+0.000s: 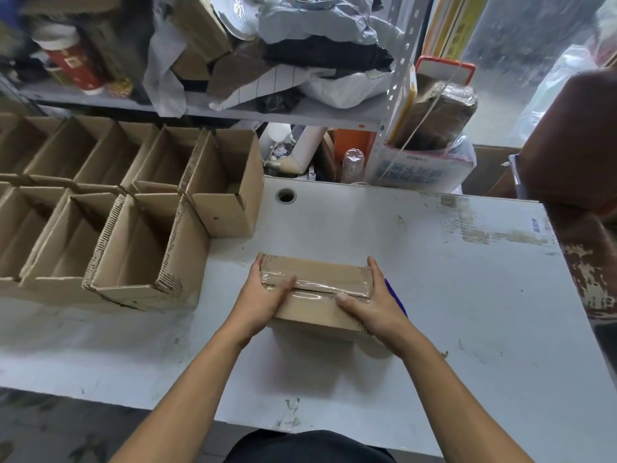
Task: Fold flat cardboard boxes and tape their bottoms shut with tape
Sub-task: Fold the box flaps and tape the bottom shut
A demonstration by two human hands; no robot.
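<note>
A small brown cardboard box (317, 289) stands bottom-up on the grey table (450, 279), near its middle. Clear tape runs along the seam of its closed flaps. My left hand (263, 292) holds the box's left end, its thumb lying on the taped seam. At the right end my right hand (370, 302) grips the box, thumb on the top face and fingers down the side. A blue object (397, 299) shows just behind my right hand; what it is I cannot tell.
Several folded open boxes (133, 235) stand in rows at the table's left. A cable hole (286, 195) lies in the table's far part. Behind stands a cluttered metal shelf (267, 111). A brown chair (574, 138) is at the right.
</note>
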